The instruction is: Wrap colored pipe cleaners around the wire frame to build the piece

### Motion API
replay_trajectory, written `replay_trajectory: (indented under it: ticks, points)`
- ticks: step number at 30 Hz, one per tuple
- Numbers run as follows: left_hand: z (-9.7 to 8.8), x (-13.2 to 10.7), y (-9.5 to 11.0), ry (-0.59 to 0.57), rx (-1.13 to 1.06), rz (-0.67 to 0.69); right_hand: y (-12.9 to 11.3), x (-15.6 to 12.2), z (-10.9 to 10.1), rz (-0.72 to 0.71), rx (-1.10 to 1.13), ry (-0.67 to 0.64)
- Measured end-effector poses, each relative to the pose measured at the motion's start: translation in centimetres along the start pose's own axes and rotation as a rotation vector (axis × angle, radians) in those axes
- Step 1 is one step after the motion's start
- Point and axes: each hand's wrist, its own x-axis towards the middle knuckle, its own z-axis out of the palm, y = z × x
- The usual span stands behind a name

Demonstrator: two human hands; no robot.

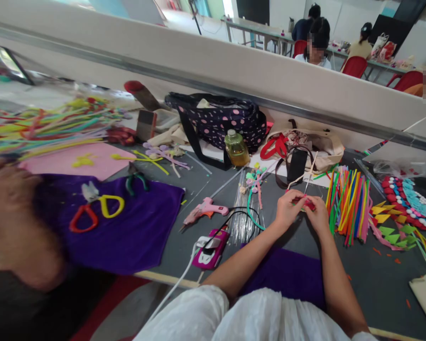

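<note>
The left hand (287, 210) and right hand (318, 217) together pinch a small red piece (306, 202) just left of the coloured sticks (348, 203); gripping with close fingertips should keep it steady

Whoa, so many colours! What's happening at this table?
A person sits at a grey table covered in craft stuff. Their left hand and right hand pinch a small red piece between them. A bundle of coloured sticks lies just right of the hands. A pink glue gun lies to their left, untouched. Scissors rest on a purple cloth.
</note>
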Motion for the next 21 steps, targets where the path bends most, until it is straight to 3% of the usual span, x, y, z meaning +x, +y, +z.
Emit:
replay_trajectory:
  ticks: [7, 21]
  points:
    - [-0.2, -0.2, 0.4, -0.012, -0.002, -0.021, 0.2, 0.6, 1.4, 0.006, -0.227, -0.118]
    - [-1.1, -1.2, 0.7, -0.006, 0.075, 0.032, 0.0, 0.5, 2.1, -0.014, -0.307, -0.143]
